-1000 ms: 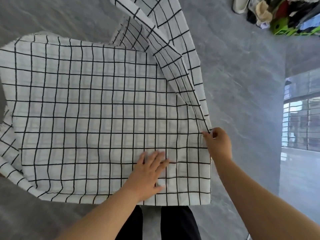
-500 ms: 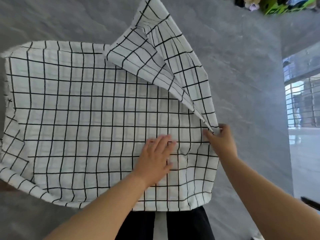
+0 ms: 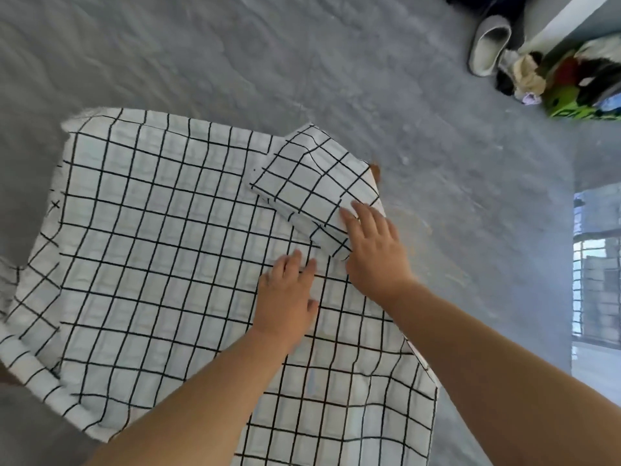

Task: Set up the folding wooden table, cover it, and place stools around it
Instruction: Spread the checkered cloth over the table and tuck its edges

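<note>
We saw the white cloth [image 3: 151, 264] with its black grid spread flat over the worktop, which it hid almost wholly. Only a small brown corner of the worktop [image 3: 375, 170] peeked out at the far right, just beside the cloth's edge. On the left and on the near side the cloth drooped past the edges and hung in soft folds, somewhat blurred.

At the far right corner a flap [image 3: 312, 183] of the same cloth lay doubled back on top of the spread part, its point turned away from us.

The left grip [image 3: 285, 297] lay palm down on the flat cloth, near the flap's lower end. Its fingers were straight and close together, pressing the fabric and clamping nothing.

The right grip [image 3: 376, 253] rested on the near end of the flap, its fingers [image 3: 356, 216] spread apart and laid along the fabric. They were not curled round it. We could not tell whether the thumb was tucked under the flap's edge. The two grips sat just beside each other without touching.

Grey floor [image 3: 302, 62] lay all around. Well apart, at the far right, stood a grey slipper [image 3: 489, 45] next to a heap of things [image 3: 571, 72] on a green box [image 3: 578, 109]. A barred window [image 3: 596, 280] showed at the right edge.
</note>
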`<state>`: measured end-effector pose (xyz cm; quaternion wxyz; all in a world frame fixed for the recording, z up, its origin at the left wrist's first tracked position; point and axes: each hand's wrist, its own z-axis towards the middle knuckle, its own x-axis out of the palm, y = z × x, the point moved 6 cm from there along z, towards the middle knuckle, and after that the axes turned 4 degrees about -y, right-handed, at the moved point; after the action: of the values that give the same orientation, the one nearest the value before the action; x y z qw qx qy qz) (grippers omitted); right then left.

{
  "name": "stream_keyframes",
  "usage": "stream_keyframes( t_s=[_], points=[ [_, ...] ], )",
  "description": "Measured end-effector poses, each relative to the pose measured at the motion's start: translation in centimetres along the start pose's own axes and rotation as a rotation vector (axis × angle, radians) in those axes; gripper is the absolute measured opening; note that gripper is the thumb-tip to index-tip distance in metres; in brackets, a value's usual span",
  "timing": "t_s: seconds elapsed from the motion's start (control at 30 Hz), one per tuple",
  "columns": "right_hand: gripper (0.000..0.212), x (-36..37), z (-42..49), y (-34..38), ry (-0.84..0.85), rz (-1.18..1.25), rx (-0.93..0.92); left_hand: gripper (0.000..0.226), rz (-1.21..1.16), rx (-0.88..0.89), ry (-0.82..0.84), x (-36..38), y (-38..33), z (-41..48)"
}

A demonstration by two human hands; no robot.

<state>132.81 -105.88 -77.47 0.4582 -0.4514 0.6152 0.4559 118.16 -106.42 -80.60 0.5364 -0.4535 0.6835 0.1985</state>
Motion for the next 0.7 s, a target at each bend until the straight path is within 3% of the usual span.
stream_keyframes(
  t_s=[0.23, 0.4, 0.57, 0.7],
  points=[
    [0.089, 1.5, 1.0, 2.0, 0.119, 0.023, -0.115, 0.071, 0.015, 0.006, -0.073, 0.2, 0.4, 0.0],
    [0.075, 2.8, 1.6, 1.9, 0.059, -0.101, -0.065, 0.066, 0.047, 0.012, -0.047, 0.5, 0.4, -0.1],
    [0.079, 3.0, 2.1, 2.5, 0.133, -0.206, -0.032, 0.065, 0.052, 0.028, -0.039, 0.6, 0.2, 0.0],
    [0.056, 1.4, 3.0, 1.2, 0.122, 0.059, 0.026, 0.066, 0.033, 0.012, -0.015, 0.4, 0.2, 0.0]
  ],
)
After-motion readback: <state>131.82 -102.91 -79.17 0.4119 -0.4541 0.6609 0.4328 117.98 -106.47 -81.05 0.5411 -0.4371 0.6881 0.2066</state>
